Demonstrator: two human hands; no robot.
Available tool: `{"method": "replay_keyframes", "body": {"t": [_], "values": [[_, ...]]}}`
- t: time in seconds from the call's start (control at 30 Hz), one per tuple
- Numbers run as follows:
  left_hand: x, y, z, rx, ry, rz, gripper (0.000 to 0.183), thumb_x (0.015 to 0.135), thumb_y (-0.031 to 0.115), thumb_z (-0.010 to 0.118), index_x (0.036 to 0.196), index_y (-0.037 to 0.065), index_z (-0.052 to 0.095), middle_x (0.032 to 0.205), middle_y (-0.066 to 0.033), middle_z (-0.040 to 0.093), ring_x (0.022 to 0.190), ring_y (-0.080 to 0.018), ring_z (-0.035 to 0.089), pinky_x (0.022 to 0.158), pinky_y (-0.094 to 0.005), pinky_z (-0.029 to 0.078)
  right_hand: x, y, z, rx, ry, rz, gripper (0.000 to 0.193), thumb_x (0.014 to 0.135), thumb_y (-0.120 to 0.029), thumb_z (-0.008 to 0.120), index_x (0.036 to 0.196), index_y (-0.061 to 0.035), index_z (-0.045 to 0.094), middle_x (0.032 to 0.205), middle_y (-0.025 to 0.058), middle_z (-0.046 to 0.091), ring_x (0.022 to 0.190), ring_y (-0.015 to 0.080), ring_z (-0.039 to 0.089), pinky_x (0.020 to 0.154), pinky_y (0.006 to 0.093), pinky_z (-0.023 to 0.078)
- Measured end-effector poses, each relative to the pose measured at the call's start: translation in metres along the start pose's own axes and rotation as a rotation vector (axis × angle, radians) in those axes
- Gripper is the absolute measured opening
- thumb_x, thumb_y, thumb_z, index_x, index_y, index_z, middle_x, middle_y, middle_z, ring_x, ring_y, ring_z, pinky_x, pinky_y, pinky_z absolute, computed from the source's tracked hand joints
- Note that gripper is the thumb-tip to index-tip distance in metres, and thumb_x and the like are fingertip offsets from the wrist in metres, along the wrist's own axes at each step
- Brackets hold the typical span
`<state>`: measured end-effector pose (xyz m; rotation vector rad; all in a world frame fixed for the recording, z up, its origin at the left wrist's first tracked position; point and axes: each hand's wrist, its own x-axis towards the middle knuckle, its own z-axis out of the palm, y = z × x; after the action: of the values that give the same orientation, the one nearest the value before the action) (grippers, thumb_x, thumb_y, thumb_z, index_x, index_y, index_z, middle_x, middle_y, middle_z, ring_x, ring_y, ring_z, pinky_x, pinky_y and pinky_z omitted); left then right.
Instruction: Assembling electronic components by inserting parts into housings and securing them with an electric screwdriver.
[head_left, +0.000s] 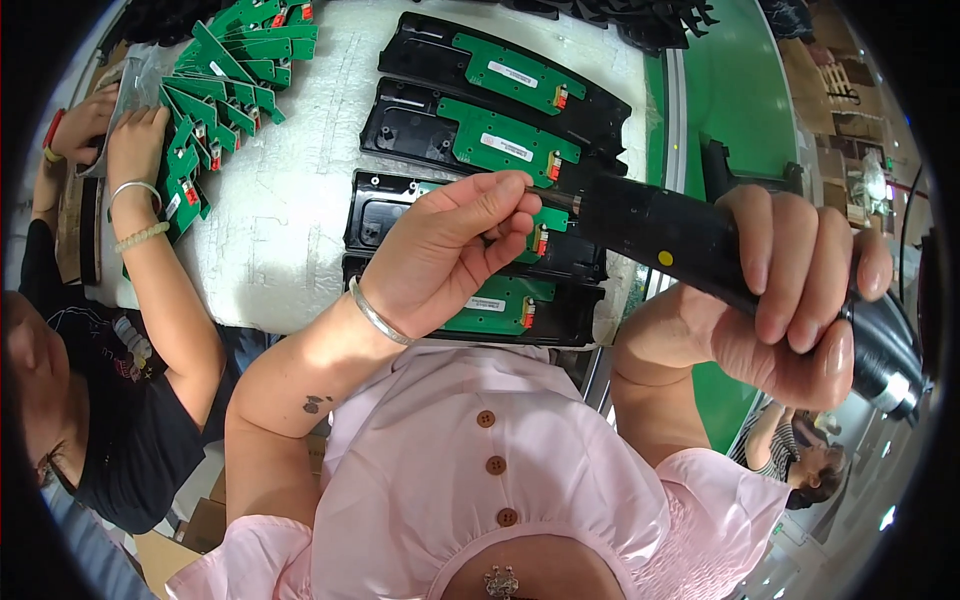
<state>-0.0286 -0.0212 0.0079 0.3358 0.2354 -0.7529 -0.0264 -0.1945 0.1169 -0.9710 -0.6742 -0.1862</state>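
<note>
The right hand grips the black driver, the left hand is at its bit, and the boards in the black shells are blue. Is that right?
Not quite: the boards in the black shells are green, not blue, as the head view shows. The right hand does grip the black driver, and the left hand is at its bit.

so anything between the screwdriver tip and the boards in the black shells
The left hand: it sits at the tip of the screwdriver, covering much of the third circuit board from the top in this view. Depth is unclear.
</note>
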Motion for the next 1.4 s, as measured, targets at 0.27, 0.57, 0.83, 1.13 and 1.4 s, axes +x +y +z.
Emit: {"method": "replay_keyframes", "body": {"t": [0.27,0.57,0.83,1.13,1.4], "values": [[-0.003,-0.004,-0.015,0.095,-0.147,-0.19,0.018,0.087,0.017,0.052,0.099,0.004,0.056,0.086,-0.0035,0.06,0.074,-0.0066,0.057,0.068,-0.0184,0.049,-0.003,-0.007,0.004,-0.071,-0.317,-0.085,0.027,0.068,-0.008,0.065,0.087,-0.0105,0.045,0.058,-0.005,0.055,0.048,0.0028,0.053,0.053,0.0153,0.045],[0.002,-0.011,0.002,0.07,0.005,-0.221,0.035,0.093,0.015,0.034,0.117,-0.009,0.042,0.114,-0.02,0.051,0.106,-0.0262,0.051,0.095,-0.0322,0.041,0.001,0.016,-0.038,-0.321,0.2,-0.086,0.028,0.073,-0.008,0.045,0.1,-0.0046,0.045,0.059,0.0032,0.04,0.047,0.0137,0.038,0.055,0.031,0.037],[0.013,-0.012,0.011,0.014,0.046,-0.149,0.032,0.092,0.019,0.042,0.114,-0.003,0.047,0.105,-0.0131,0.056,0.089,-0.0159,0.059,0.081,-0.0245,0.05,-0.005,-0.002,-0.032,-0.02,0.217,-0.055,0.026,0.069,-0.009,0.051,0.094,-0.0036,0.052,0.059,-0.0049,0.041,0.051,0.0059,0.039,0.061,0.0247,0.033],[0.011,-0.014,0.009,0.127,-0.078,-0.063,0.022,0.087,0.015,0.052,0.104,0.001,0.052,0.089,-0.0042,0.056,0.081,-0.0095,0.052,0.074,-0.02,0.042,-0.009,-0.017,-0.005,-0.012,0.147,-0.103,0.028,0.069,-0.011,0.053,0.095,-0.0062,0.044,0.058,-0.0042,0.045,0.051,0.0071,0.044,0.057,0.0253,0.038],[0.002,-0.002,-0.004,0.233,-0.098,-0.021,0.017,0.089,0.014,0.049,0.098,0.001,0.044,0.087,-0.0047,0.049,0.069,-0.0069,0.044,0.058,-0.0189,0.04,-0.014,-0.023,-0.005,0.035,0.294,0.093,0.028,0.064,-0.006,0.06,0.086,-0.0016,0.044,0.063,0.0066,0.05,0.053,0.011,0.049,0.047,0.0224,0.039]]}}
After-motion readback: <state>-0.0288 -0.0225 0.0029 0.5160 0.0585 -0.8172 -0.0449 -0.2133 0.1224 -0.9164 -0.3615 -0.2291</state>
